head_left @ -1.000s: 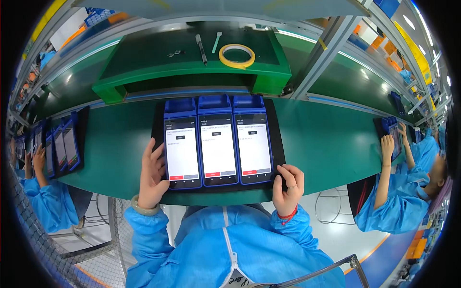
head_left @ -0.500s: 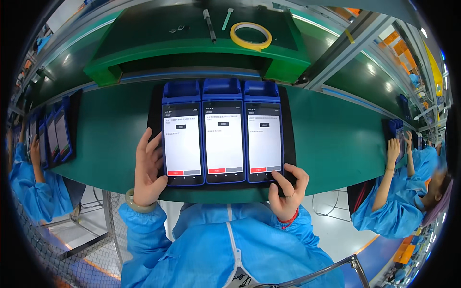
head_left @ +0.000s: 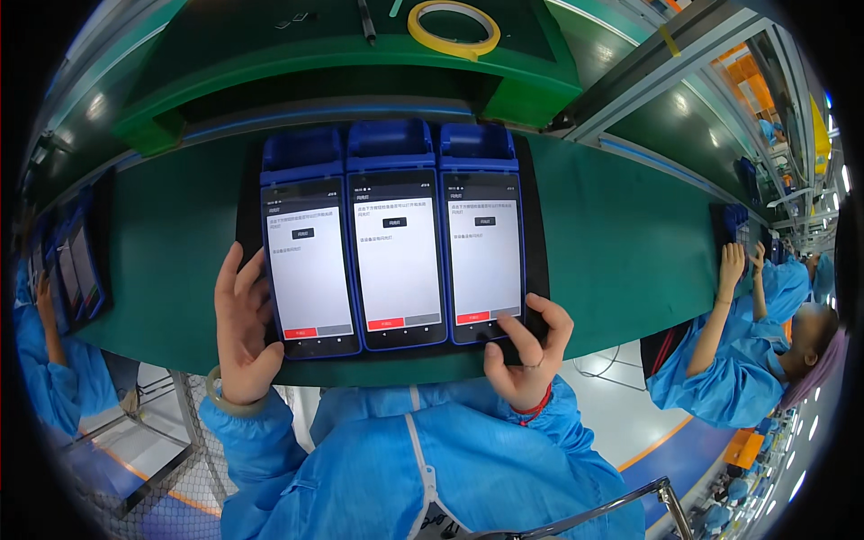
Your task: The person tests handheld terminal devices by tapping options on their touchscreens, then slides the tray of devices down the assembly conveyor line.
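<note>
Three blue handheld payment terminals lie side by side on a black mat [head_left: 533,216] in front of me: the left terminal [head_left: 310,261], the middle terminal [head_left: 396,261] and the right terminal [head_left: 486,256]. Each lit white screen carries a dark button near its top and a red and a grey button at the bottom. My left hand [head_left: 243,328], fingers apart, rests along the outer edge of the left terminal. With a fingertip, my right hand [head_left: 531,355] touches the grey button area on the right terminal; its other fingers are bent and hold nothing.
A green raised shelf [head_left: 342,67] stands behind the terminals, with a yellow tape roll [head_left: 490,40] and a black pen [head_left: 366,22] on it. Co-workers in blue sit left [head_left: 63,360] and right [head_left: 729,360] along the green table [head_left: 594,243]. A metal post [head_left: 630,81] rises at the back right.
The view has shifted, so the terminals look nearer and larger and the shelf sits higher. My right fingertip has moved slightly up onto the right screen's grey button; my left hand stays beside its terminal.
</note>
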`<action>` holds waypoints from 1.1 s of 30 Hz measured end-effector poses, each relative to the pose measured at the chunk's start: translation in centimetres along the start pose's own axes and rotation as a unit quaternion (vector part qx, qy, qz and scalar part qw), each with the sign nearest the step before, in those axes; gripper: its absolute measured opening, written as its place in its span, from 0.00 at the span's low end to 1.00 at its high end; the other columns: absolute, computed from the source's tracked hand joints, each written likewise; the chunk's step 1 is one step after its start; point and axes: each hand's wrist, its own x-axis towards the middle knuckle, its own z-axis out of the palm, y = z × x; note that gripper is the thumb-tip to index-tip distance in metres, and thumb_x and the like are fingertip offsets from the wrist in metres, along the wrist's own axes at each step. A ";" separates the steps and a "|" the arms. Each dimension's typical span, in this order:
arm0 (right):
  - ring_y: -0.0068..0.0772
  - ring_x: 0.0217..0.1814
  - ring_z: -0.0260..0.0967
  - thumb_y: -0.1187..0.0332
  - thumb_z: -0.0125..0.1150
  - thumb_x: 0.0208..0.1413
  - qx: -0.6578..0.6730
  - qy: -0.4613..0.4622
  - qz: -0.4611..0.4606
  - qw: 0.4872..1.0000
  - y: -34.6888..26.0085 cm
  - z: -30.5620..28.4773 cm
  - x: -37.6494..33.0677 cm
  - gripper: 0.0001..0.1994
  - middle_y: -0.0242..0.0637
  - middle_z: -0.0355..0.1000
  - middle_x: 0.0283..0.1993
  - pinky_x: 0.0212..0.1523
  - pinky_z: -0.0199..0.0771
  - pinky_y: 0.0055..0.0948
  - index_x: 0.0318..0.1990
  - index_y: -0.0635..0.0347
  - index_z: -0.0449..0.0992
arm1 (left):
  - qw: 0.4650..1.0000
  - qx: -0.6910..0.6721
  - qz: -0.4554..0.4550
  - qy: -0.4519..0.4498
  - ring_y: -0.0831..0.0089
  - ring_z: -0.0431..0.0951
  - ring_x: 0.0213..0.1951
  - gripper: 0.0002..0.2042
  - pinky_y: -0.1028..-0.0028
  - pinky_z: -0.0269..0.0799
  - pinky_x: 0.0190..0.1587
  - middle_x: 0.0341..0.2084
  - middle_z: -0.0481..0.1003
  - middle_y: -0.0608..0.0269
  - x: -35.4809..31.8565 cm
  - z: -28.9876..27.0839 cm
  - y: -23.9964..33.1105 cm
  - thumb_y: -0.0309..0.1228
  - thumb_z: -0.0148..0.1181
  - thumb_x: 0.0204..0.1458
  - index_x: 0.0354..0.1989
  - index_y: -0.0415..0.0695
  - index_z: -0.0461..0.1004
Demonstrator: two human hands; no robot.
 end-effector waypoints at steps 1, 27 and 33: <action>0.46 0.50 0.59 0.70 0.65 0.33 -0.001 -0.001 0.001 1.000 -0.1 -0.1 0.2 0.19 0.47 0.60 0.50 0.49 0.62 0.39 0.40 0.53 0.76 | 1.000 0.002 0.005 0.000 0.55 0.62 0.57 0.46 0.61 0.58 0.58 0.59 0.53 0.43 0.0 0.0 0.0 0.26 0.46 0.28 0.65 0.41 0.38; 0.54 0.59 0.54 0.72 0.62 0.36 -0.073 -0.064 -0.033 0.995 -1.7 -1.1 3.6 0.19 0.48 0.59 0.56 0.58 0.54 0.48 0.42 0.57 0.76 | 1.000 -0.013 -0.008 -0.018 0.55 0.60 0.57 0.44 0.58 0.57 0.58 0.60 0.50 0.43 0.1 0.2 0.1 0.19 0.55 0.38 0.65 0.44 0.37; 0.45 0.55 0.60 0.77 0.54 0.48 -0.008 0.051 0.088 0.995 2.9 -2.4 1.7 0.19 0.47 0.59 0.56 0.56 0.58 0.35 0.51 0.64 0.68 | 1.000 -0.011 0.002 -0.019 0.54 0.60 0.58 0.44 0.56 0.57 0.58 0.60 0.50 0.43 0.0 0.0 0.2 0.20 0.48 0.33 0.65 0.45 0.38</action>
